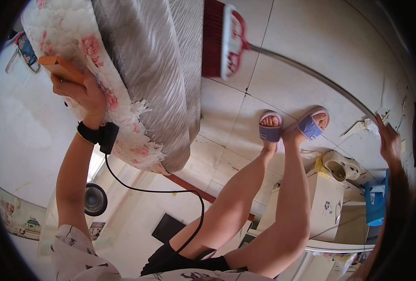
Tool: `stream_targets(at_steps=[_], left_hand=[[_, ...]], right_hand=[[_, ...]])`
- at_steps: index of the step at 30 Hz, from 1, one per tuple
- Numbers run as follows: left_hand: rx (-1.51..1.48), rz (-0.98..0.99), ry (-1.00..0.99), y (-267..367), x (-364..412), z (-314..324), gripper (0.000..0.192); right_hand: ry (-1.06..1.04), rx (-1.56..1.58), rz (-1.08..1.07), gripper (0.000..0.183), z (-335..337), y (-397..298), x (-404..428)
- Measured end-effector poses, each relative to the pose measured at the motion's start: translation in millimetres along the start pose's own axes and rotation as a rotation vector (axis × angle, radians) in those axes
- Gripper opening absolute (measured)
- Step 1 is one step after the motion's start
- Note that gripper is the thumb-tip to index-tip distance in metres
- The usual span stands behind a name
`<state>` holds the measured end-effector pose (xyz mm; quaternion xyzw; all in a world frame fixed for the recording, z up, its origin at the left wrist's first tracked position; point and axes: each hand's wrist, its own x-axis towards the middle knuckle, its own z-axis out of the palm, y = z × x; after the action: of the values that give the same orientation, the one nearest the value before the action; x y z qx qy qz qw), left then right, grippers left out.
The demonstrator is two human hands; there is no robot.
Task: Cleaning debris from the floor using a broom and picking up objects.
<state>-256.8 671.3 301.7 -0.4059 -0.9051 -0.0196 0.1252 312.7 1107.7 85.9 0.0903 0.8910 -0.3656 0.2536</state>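
Observation:
On the left, my left hand (79,91) grips an orange box-like object (62,69) above a floral quilted cover (92,45). A black device is strapped to that wrist, with a black cable running from it. My right hand (389,140), at the far right, is at the end of the long metal handle (310,72) of a broom. The red and white broom head (229,42), with dark red bristles, is at the top centre, beside the grey bed covering (155,63). How the right fingers wrap the handle is partly hidden.
My feet in purple slippers (270,134) stand on the tiled floor (229,116). Litter (368,126) lies near my right hand. Cream clogs (338,168), a white cabinet (325,203) and a blue plastic item (375,207) are at the lower right. A round black fan (95,199) is at the lower left.

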Motion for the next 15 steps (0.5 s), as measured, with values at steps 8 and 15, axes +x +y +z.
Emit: stream_targets(at_steps=[8, 15], left_hand=[[-0.086, -0.001, -0.033, 14.0, -2.1, 8.3, 0.067], [-0.05, -0.019, -0.04, 7.0, -2.5, 6.9, 0.066]], right_hand=[[0.178, -0.072, -0.133, 0.078, 80.2, -127.6, 289.5], [0.048, 0.168, -0.183, 0.073, 139.2, -286.4, 412.7]])
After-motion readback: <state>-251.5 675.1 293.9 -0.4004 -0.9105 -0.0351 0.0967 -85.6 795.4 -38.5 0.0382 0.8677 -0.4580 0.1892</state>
